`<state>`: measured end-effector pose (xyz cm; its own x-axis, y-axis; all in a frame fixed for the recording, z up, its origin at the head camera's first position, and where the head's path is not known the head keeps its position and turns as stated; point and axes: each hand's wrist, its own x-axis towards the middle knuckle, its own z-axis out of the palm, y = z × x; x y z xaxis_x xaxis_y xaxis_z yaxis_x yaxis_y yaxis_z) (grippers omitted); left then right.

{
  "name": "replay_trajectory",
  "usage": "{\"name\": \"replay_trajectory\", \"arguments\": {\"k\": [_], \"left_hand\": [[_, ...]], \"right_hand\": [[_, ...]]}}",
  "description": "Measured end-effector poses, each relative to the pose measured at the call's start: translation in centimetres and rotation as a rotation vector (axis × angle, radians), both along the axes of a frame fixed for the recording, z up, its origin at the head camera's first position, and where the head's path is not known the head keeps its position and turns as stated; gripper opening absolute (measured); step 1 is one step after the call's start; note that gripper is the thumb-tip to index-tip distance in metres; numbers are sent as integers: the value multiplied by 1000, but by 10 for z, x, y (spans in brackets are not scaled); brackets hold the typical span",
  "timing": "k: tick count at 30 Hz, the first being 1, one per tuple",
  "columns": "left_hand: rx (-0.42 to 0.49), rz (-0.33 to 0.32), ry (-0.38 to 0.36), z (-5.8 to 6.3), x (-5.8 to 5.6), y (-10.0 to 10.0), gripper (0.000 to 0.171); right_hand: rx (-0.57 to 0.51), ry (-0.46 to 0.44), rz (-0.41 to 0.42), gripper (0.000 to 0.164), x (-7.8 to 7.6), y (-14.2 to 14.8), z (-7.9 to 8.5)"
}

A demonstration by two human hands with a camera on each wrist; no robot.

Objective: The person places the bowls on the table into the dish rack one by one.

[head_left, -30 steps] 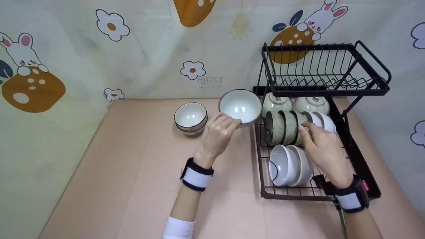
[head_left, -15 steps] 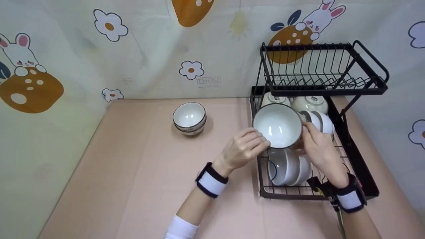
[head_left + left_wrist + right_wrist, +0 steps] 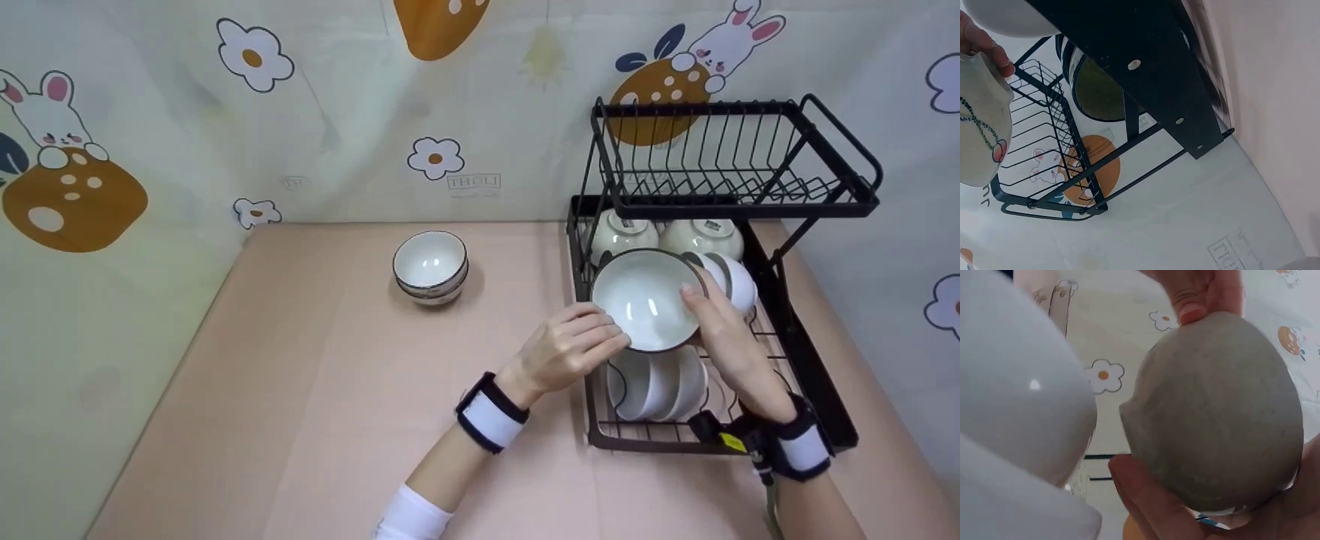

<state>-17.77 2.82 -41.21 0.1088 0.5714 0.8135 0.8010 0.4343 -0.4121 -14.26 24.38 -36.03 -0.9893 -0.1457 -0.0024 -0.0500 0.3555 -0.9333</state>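
Both hands hold a dark-rimmed white bowl [image 3: 646, 307] over the middle of the black dish rack [image 3: 667, 448], its inside facing the head camera. My left hand [image 3: 574, 346] pinches the rim at lower left. On the right, my right hand [image 3: 727, 345] grips the side with the thumb over the rim and the fingers underneath. The right wrist view shows the bowl's grey underside [image 3: 1219, 416] between fingers of both hands. A painted pattern shows on the bowl's outside [image 3: 982, 129] in the left wrist view. The speckled bowls in the rack are mostly hidden behind it.
White bowls [image 3: 652, 390] stand on edge in the rack's front, others [image 3: 736, 281] at right, and upturned bowls [image 3: 701, 238] at the back. An upper wire basket [image 3: 742, 204] overhangs the rear. Stacked dark-rimmed bowls [image 3: 430, 262] sit on the pink table [image 3: 322, 390].
My left hand has carried the bowl right and toward the front, over the rack. My right hand has left the speckled bowls and taken hold of its right side.
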Motion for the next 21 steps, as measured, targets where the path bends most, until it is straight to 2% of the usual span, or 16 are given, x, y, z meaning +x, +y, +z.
{"name": "replay_trajectory", "arguments": {"k": [3, 4, 9, 12, 16, 18, 21], "left_hand": [[-12, 5, -32, -1, 1, 2, 8], [-19, 5, -47, -2, 1, 3, 8], [-90, 11, -144, -3, 3, 8, 14], [-111, 41, -210, -3, 3, 9, 18], [-122, 91, -326, -2, 2, 6, 19], [-170, 117, -399, -2, 2, 4, 23], [-321, 189, -514, -5, 2, 0, 27]], "right_hand": [[-26, -30, 6, 57, -1, 1, 1], [-4, -26, 1, 56, -1, 1, 1], [158, 100, -85, 49, -1, 3, 1], [248, 189, -155, 46, 0, 5, 2], [345, 223, -242, 44, 1, 13, 5], [393, 213, -284, 44, 2, 19, 7], [466, 213, -337, 44, 1, 27, 10]]}}
